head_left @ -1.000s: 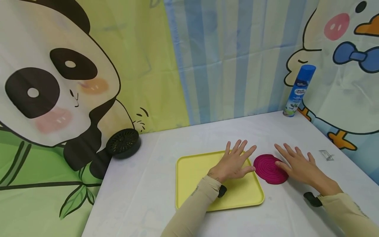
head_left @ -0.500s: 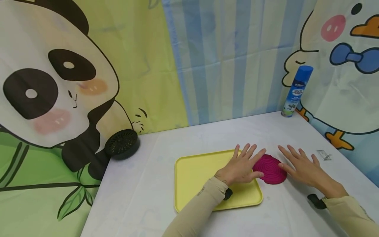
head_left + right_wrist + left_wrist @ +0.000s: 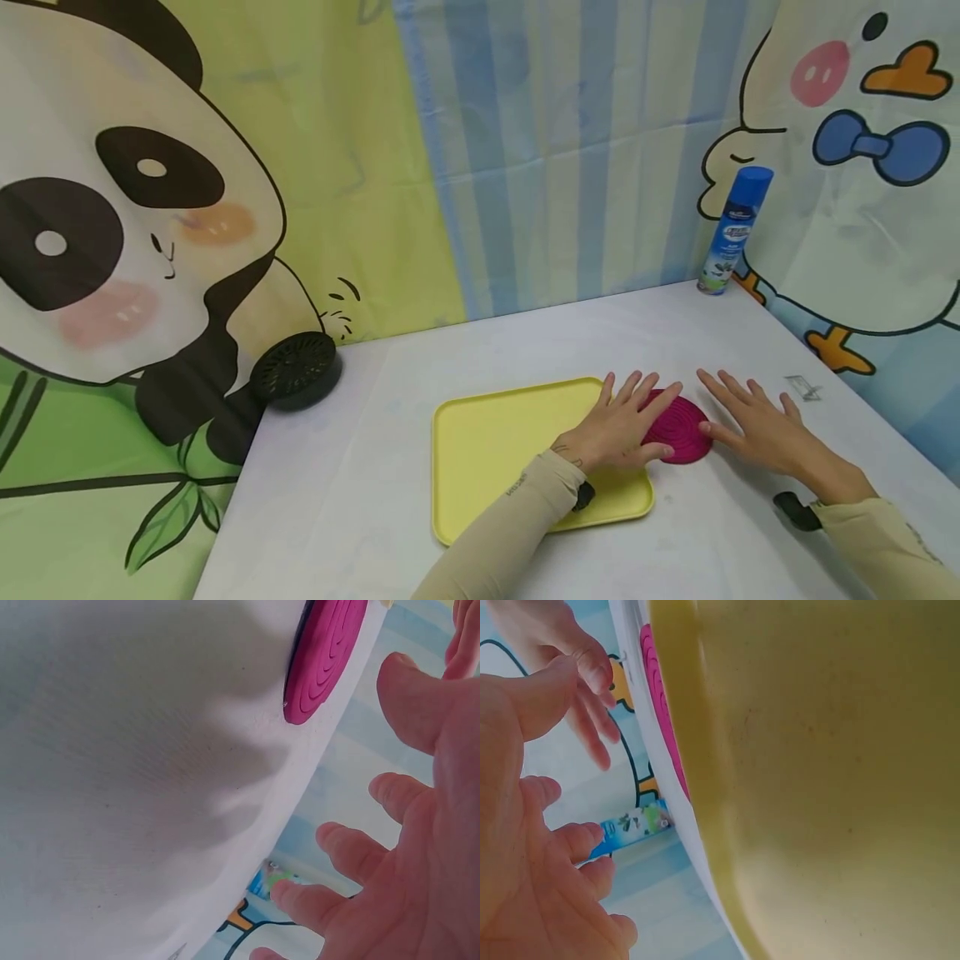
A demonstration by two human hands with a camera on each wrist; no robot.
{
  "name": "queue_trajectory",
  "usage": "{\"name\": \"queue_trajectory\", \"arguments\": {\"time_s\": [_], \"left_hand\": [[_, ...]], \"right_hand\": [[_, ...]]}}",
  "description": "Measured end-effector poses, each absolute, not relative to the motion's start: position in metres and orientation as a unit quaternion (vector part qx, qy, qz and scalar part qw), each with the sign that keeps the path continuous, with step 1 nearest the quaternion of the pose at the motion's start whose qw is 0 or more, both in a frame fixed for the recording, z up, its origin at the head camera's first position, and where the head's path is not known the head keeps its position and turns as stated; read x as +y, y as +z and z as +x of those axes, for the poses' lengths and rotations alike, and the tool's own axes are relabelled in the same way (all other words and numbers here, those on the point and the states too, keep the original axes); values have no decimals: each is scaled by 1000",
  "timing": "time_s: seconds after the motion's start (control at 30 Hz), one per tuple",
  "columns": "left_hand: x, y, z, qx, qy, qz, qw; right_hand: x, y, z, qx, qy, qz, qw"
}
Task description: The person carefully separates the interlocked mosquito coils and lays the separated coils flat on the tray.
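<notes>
My left hand hovers palm down over the right side of a yellow tray, fingers spread and nothing held. A flat magenta disc with spiral rings lies on the table just right of the tray; the left fingers hide part of it in the head view. To the right of the disc is my right hand, raised above the table with its fingers apart and its thumb nearest the disc. In the right wrist view a gap shows between that hand and the magenta disc.
A blue spray can stands at the back right corner of the table. At the back left edge sits a round black slotted object. A small drawn mark shows near the right edge. Printed curtains hang behind.
My left hand has shifted right relative to the tray and now covers part of the magenta disc. The right hand moves only slightly. The whole head view has slid a little leftward.
</notes>
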State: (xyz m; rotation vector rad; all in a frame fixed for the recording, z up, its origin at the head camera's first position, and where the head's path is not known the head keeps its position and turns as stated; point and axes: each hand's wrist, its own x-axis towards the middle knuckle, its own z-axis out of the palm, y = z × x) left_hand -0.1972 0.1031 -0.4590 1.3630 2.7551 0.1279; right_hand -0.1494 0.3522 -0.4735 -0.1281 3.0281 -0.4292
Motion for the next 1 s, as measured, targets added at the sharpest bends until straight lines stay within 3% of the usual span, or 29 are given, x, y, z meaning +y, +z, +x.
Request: {"name": "queue_trajectory", "arguments": {"time_s": [1.0], "left_hand": [[136,-474,-191,911,-29,403,82]], "right_hand": [[341,-485,-139,982,-150,-96,56]]}}
